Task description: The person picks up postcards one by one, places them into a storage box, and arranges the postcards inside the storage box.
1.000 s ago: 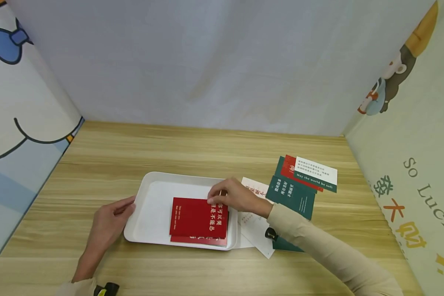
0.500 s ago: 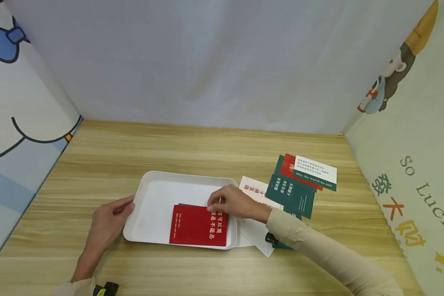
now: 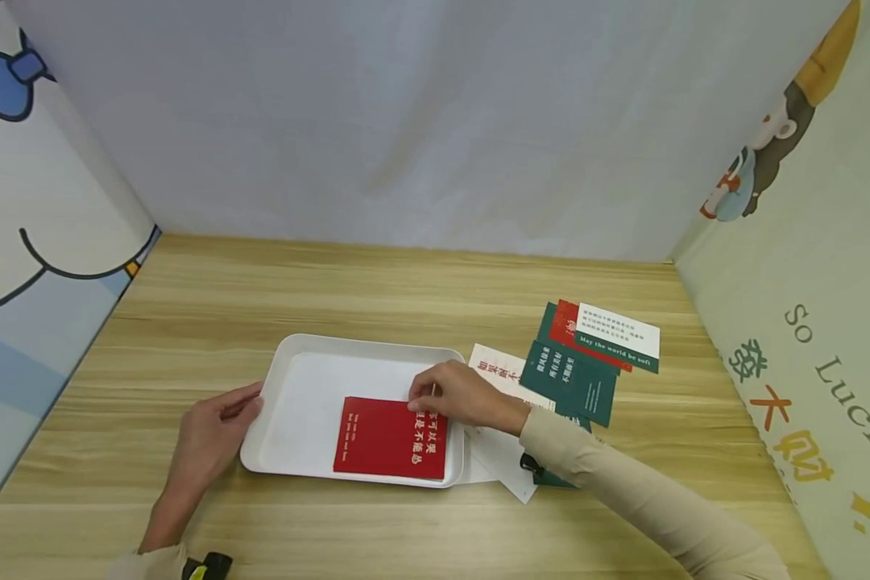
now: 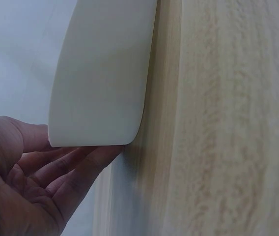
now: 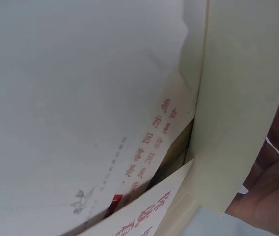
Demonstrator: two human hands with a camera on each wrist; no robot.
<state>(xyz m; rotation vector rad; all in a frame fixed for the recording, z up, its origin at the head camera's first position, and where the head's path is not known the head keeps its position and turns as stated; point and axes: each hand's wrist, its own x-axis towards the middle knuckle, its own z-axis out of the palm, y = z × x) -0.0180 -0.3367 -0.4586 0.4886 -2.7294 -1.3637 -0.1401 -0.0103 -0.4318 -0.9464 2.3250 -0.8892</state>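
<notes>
Red card (image 3: 390, 437), printed with white Chinese characters, lies in the near right corner of the white tray (image 3: 300, 403); my right hand (image 3: 458, 395) rests on its far right corner, fingertips (image 3: 415, 400) curled down on it, though whether they pinch it I cannot tell. My left hand (image 3: 210, 435), fingers relaxed and nearly straight, touches the tray's left rim. Beyond the tray's right edge, on the wooden table (image 3: 377, 282), lie white cards (image 3: 503, 455) with red characters, then green cards (image 3: 571, 384), one card (image 3: 618, 337) reading "May the world be soft".
</notes>
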